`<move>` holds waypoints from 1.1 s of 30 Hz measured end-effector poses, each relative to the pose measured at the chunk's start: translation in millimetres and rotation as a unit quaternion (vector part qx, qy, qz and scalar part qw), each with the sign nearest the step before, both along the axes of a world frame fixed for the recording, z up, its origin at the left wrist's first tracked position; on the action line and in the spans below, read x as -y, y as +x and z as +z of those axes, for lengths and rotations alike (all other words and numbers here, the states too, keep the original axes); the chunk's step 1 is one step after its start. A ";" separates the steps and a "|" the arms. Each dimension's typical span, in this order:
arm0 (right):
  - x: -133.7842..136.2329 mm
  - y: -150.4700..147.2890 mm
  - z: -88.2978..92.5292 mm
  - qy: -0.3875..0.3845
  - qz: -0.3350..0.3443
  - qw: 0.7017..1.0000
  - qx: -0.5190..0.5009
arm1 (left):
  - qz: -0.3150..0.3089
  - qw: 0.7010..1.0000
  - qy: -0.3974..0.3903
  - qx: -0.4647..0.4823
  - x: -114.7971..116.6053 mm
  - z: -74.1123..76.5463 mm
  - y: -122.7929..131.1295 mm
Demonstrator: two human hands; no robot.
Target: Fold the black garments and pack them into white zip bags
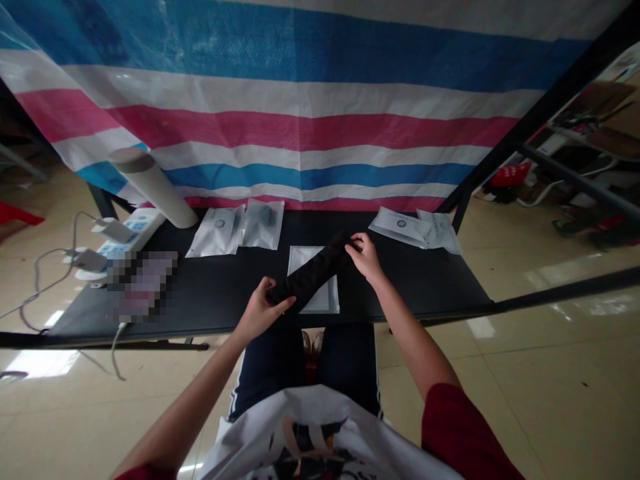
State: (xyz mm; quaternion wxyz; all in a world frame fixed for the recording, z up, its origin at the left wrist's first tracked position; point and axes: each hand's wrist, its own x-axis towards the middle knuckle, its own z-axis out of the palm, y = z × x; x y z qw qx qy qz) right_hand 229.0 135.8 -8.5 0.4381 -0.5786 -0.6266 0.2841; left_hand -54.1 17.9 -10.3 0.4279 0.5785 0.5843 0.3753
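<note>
A long black roll of cloth (pixel 315 272) slants across the middle of the table, its far end toward the right. My left hand (pixel 263 308) is closed on its near left end, thumb on top. At the far right end my right hand (pixel 364 256) pinches the cloth between thumb and fingers. Beneath the roll lies a flat, whitish plastic zip bag (pixel 327 298), partly covered by it. What kind of item the black cloth is, I cannot make out.
Two frosted bags (pixel 216 232) lie back left, two more (pixel 404 225) back right. A white bottle (pixel 155 187), a power strip (pixel 131 241) with chargers and a phone (pixel 145 285) on a cable occupy the left. A striped sheet (pixel 300 127) hangs behind the black table (pixel 220 290).
</note>
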 end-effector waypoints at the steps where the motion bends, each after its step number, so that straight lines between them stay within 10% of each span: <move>1: -7.4 -5.8 3.8 0.002 0.012 1.000 -0.018 | 0.012 1.000 -0.007 0.020 11.4 0.1 9.3; 8: -34.4 -63.1 -1.8 -0.023 0.188 0.978 0.086 | 0.051 0.997 -0.059 0.023 76.3 -15.7 69.9; 13: -11.9 -65.9 1.8 0.056 0.146 0.964 0.217 | -0.017 0.990 -0.031 -0.136 91.5 -18.3 59.6; 19: 79.8 -44.6 27.3 0.146 0.261 0.926 0.232 | -0.116 0.935 0.170 -0.287 59.7 -3.0 19.8; 25: 140.5 -34.1 -8.9 0.064 0.368 0.869 0.325 | -0.318 0.865 0.190 -0.339 27.2 -11.0 11.3; 33: 134.2 -39.6 -18.7 0.054 0.282 0.926 0.246 | -0.266 0.933 0.142 -0.199 20.2 -17.8 10.8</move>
